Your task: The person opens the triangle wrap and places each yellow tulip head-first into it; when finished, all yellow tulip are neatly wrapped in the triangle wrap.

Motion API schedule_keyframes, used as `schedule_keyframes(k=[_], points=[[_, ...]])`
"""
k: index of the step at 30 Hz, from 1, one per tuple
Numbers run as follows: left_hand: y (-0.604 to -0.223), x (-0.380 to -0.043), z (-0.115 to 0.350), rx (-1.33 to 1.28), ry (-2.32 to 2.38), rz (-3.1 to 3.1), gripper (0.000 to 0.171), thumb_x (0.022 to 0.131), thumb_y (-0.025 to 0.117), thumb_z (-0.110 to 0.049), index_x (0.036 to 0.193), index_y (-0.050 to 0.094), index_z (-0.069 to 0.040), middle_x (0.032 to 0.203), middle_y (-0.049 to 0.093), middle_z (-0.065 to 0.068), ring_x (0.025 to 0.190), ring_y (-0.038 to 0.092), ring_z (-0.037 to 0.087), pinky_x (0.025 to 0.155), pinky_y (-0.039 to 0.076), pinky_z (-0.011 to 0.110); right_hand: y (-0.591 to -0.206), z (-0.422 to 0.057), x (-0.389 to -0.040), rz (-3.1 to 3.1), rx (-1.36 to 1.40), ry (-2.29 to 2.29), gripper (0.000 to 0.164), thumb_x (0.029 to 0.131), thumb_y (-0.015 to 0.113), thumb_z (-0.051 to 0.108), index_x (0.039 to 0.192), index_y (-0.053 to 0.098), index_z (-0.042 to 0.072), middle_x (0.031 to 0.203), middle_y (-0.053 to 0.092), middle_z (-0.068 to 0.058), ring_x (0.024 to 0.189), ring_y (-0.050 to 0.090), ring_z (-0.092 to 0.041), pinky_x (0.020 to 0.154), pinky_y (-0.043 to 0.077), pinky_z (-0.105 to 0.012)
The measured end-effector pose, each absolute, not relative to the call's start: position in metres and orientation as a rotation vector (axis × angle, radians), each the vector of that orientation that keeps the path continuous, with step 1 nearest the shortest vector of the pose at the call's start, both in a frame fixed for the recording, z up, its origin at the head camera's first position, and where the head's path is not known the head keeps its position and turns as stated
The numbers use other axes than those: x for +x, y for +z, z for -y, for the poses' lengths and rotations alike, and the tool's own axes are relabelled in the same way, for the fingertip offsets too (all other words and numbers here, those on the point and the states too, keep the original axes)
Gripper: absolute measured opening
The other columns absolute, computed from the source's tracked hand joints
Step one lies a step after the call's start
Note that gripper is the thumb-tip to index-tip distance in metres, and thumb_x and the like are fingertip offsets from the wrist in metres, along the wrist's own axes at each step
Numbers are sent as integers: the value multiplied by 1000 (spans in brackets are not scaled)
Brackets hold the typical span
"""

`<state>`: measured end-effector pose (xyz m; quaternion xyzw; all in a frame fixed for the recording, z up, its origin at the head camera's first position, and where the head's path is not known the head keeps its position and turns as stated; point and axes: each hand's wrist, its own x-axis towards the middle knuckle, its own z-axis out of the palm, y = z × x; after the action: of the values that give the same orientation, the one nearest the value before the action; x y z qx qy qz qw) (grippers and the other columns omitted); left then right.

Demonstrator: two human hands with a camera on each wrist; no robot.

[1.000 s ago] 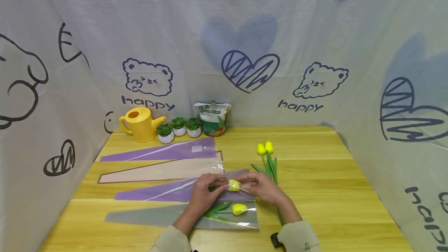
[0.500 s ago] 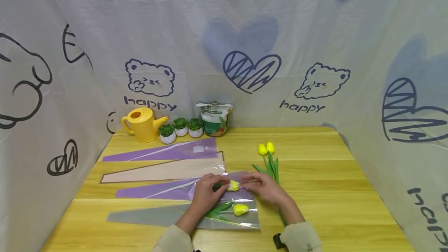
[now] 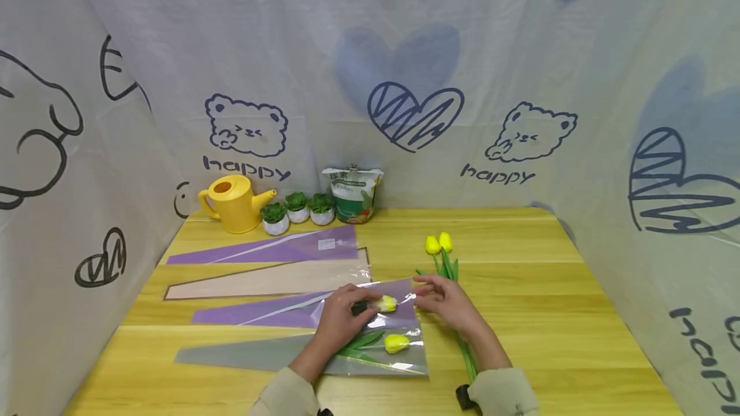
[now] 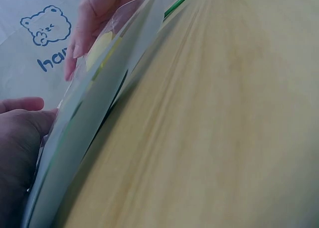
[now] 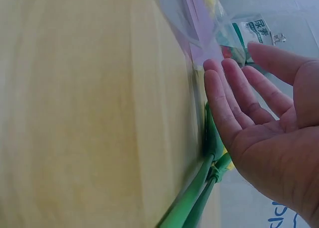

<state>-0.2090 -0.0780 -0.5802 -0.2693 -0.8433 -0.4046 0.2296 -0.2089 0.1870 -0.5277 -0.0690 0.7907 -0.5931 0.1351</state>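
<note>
In the head view my left hand [image 3: 341,313] lies over a purple-and-clear flower sleeve [image 3: 254,314], thumb and forefinger pinching a yellow tulip [image 3: 386,303] just behind its bloom. The bloom lies within the sleeve's outline, near its wide end. My right hand [image 3: 448,303] is at that wide edge, fingers loosely extended; the right wrist view shows its palm [image 5: 274,133] with nothing in it. Whether its fingertips touch the film is unclear. Nearer me, a grey sleeve [image 3: 243,352] contains another yellow tulip [image 3: 396,343] with green leaves.
Two loose tulips [image 3: 439,244] lie right of the sleeves, their stems passing under my right forearm. Behind are a beige sleeve [image 3: 272,280] and another purple sleeve [image 3: 289,246]. A yellow watering can [image 3: 234,204], potted succulents [image 3: 297,207] and a pouch [image 3: 352,196] line the back.
My right hand has drawn back from the tulip bloom to the sleeve's right edge, slightly right and up. My left hand stays nearly in place over the tulip.
</note>
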Motion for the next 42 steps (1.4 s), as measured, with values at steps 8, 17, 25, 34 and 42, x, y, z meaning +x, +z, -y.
schedule_keyframes(k=[8,17,25,34,42], points=[[-580,-211,78,-782,-1089,2330,30,79,90,-18,107,81,-21,94,76,-5,84,67,12,73,55,29,-530,-190,-209,-2229,-248,-1756,63,93,71,-4,151,47,1,132,62,-28,116,65,-38,93,60,-37],[-581,-209,78,-800,-1085,2341,29,80,90,-19,107,80,-20,96,77,-5,84,66,11,72,53,26,-534,-189,-208,-2305,-260,-1700,51,93,74,3,142,57,1,127,65,-24,111,67,-33,91,60,-39],[-579,-208,78,-796,-1121,2374,23,85,86,-20,108,80,-21,97,77,-5,87,68,11,76,55,28,-535,-186,-208,-2341,-292,-1645,41,93,73,-1,133,62,-3,121,66,-24,105,69,-29,86,60,-32],[-578,-208,76,-789,-1144,2324,19,89,81,-18,108,81,-20,96,77,-5,88,68,12,77,54,31,-534,-187,-208,-2363,-233,-1629,41,92,74,0,132,64,0,123,68,-18,106,68,-26,90,59,-36],[-567,-208,77,-828,-1135,2217,18,89,80,-13,107,80,-16,96,77,-5,90,69,13,79,53,31,-519,-201,-204,-2427,-224,-1640,40,96,72,5,134,63,0,126,66,-21,110,68,-30,88,60,-36]])
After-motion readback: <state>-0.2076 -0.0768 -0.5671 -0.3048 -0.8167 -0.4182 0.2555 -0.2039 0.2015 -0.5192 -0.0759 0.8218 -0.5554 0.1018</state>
